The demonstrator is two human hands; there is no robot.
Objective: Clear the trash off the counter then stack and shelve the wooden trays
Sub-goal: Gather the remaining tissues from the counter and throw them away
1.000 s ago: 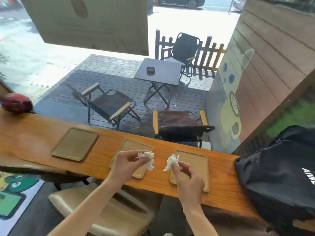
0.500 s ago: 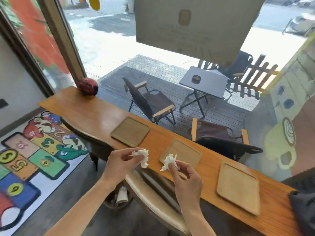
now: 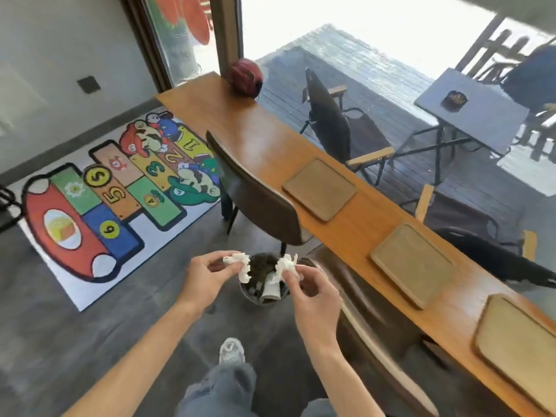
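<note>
So both hands are full of rubbish right now: the left hand [image 3: 207,273] has a crumpled white tissue wad [image 3: 239,263] pinched between thumb and fingertips, and the right hand [image 3: 313,291] is pinching a second scrunched white tissue [image 3: 285,264] the same way. Both wads are hanging right over the small round dark bin [image 3: 260,284] on the grey floor, which already has a white paper cup and some other junk in it. Looks to me like the drop is the very next thing, fingers just need to let go. As for progress, the long orange-brown wooden counter [image 3: 258,145] looks free of loose trash from what I can see, so the clearing part is nearly done once these two go in. The tray part hasn't started at all: three flat rectangular wooden trays [image 3: 320,188] sit in a row on the counter, well apart, none stacked. No shelf in sight, so can't say where they'd end up.
</note>
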